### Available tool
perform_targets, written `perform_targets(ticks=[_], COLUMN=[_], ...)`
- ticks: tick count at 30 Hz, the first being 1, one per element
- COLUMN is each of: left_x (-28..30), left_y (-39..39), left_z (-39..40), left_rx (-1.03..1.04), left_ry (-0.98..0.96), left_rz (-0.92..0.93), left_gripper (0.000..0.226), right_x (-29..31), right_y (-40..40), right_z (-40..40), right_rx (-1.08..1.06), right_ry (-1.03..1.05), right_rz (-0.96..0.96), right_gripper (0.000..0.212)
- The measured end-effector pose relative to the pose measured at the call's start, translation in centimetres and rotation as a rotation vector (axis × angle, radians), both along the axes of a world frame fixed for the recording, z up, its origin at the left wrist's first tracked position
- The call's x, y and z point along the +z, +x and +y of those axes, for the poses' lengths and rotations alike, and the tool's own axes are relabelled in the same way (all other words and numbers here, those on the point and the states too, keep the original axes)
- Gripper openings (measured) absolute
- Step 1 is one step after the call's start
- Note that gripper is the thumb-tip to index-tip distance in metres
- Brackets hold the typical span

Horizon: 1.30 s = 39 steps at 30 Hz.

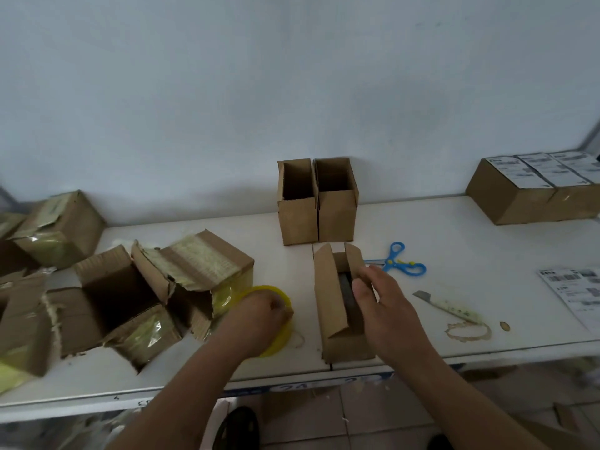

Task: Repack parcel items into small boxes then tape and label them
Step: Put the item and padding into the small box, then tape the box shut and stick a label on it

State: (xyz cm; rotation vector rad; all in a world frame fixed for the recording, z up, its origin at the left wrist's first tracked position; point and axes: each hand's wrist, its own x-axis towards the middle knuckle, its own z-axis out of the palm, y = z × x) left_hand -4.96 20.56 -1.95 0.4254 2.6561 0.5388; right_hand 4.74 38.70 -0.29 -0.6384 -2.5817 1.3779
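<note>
Wall: pale blue-white, plain, behind a white table (487, 241) that runs left to right.
Torn parcels: a cluster of ripped-open cardboard boxes (136, 297) with yellowish tape and wrap, on the near left of the table; the nearest one gapes open.
Labelled boxes: sealed boxes (532, 193) with white printed labels on top, far right against the wall.
Empty boxes: two small open boxes (318, 203) standing upright side by side at the far middle, touching each other.
Small box: the one being packed (337, 306), near middle, lying with its long axis running near to far; flaps open upward, a dark item (345, 293) showing inside.
Label sheet: white printed sheet (574, 293) at the right edge, partly cut off.
Tape roll: yellow roll (276, 319) on the table just left of the small box.
Scissors: blue, (397, 263) just beyond the right hand.
Knife: small cutter (448, 308) to the right, well apart from the box.
Left hand: (259, 315) fingers curled over the tape roll, gripping it.
Right hand: (380, 300) on the right flap of the small box; thumb and fingers appear to pinch the flap.
Key relation: the tape sits left of the box, already under the left hand; the box seam runs along its long axis, away from the person. Likely next is closing the flaps, then taping along that axis.
</note>
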Motion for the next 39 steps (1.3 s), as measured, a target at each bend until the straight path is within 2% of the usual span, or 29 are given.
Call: perform_targets(ticks=[4, 7, 10, 15, 17, 21, 23, 26, 28, 30, 32, 35, 39], left_x=[-1.6, -1.2, 1.2, 6.0, 7.3, 8.5, 9.5, 11.4, 12.0, 11.8, 11.7, 11.6, 10.0], left_y=[1.1, 1.7, 2.2, 3.9, 4.7, 5.2, 5.0, 3.9, 2.9, 2.3, 1.7, 0.7, -0.2], left_z=[-0.9, -1.0, -1.3, -0.8, -0.3, 0.8, 1.3, 2.5, 3.8, 4.8, 5.5, 6.7, 8.7], left_rx=[-0.191, -0.202, -0.134, -0.063, -0.088, -0.16, -0.138, 0.007, -0.033, -0.061, -0.043, -0.015, 0.053], left_ry=[-0.315, -0.348, -0.176, 0.342, 0.42, 0.509, 0.588, 0.79, 0.748, 0.711, 0.753, 0.755, 0.812], left_rz=[0.123, 0.231, 0.228, 0.209, 0.238, 0.222, 0.24, 0.295, 0.231, 0.127, 0.037, 0.078, 0.078], left_gripper=[0.038, 0.031, 0.032, 0.024, 0.019, 0.024, 0.038, 0.045, 0.043, 0.026, 0.017, 0.013, 0.019], right_x=[0.3, 0.7, 1.4, 3.3, 4.3, 5.8, 6.6, 6.9, 6.9, 6.7, 6.7, 6.7, 7.2], right_y=[-0.2, 0.0, 0.3, 0.6, 0.8, 1.3, 1.7, 2.1, 2.1, 2.0, 1.8, 1.7, 1.9], right_z=[0.0, 0.2, 0.1, -1.1, -1.6, -1.6, -1.1, -0.5, -0.5, -0.5, -0.5, -0.5, -0.3], right_rx=[-0.008, -0.044, -0.059, 0.03, 0.104, 0.192, 0.17, 0.134, 0.127, 0.121, 0.098, 0.06, 0.08], right_ry=[0.044, 0.086, 0.09, 0.022, -0.124, -0.424, -0.46, -0.426, -0.401, -0.379, -0.37, -0.388, -0.445], right_rz=[0.016, 0.038, 0.104, 0.197, 0.176, 0.207, 0.244, 0.257, 0.24, 0.236, 0.233, 0.223, 0.16], right_gripper=[0.048, 0.048, 0.044, 0.032, 0.025, 0.037, 0.029, 0.025, 0.027, 0.026, 0.025, 0.038, 0.017])
